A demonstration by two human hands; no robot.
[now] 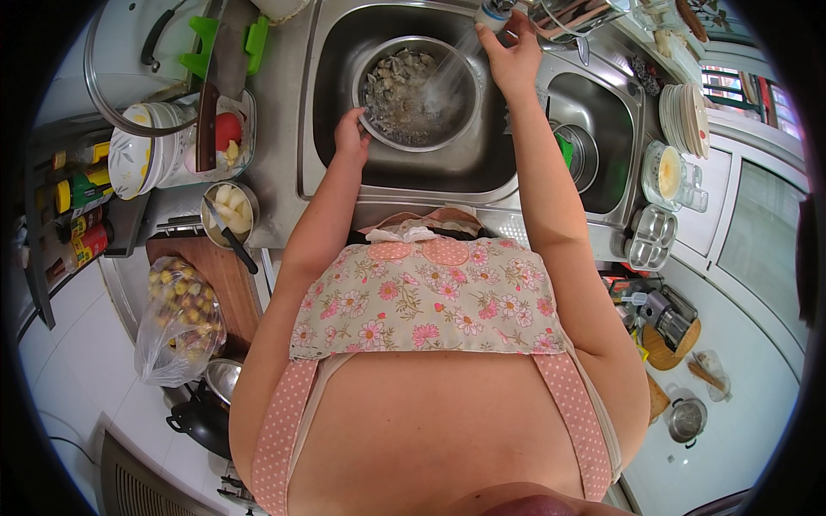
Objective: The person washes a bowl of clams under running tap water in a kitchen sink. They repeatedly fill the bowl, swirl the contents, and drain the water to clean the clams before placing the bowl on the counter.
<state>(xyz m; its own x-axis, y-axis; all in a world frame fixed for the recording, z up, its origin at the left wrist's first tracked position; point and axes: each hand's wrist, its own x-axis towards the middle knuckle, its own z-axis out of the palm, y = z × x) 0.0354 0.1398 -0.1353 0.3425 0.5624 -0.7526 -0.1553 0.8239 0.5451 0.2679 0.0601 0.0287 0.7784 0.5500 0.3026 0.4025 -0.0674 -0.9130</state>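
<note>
In the large stainless steel sink basin (419,175) sits a round metal bowl (413,148) of water. Grey-brown shellfish (397,71), apparently clams, are heaped at its left side. My left hand (353,135) holds the bowl's lower left rim, its thumb over the edge and its other fingers partly hidden. At the top, my right hand (515,57) grips the white faucet spray head (492,18). From it a spray of water (457,59) slants down into the bowl's right side, and the surface there is churned and foamy.
A smaller sink basin (610,197) on the right holds metal strainers (586,158). At left stand a cleaver (226,51) in a green holder, stacked bowls (139,151), and a bowl of peeled white pieces (232,209) with a knife (239,248) across it.
</note>
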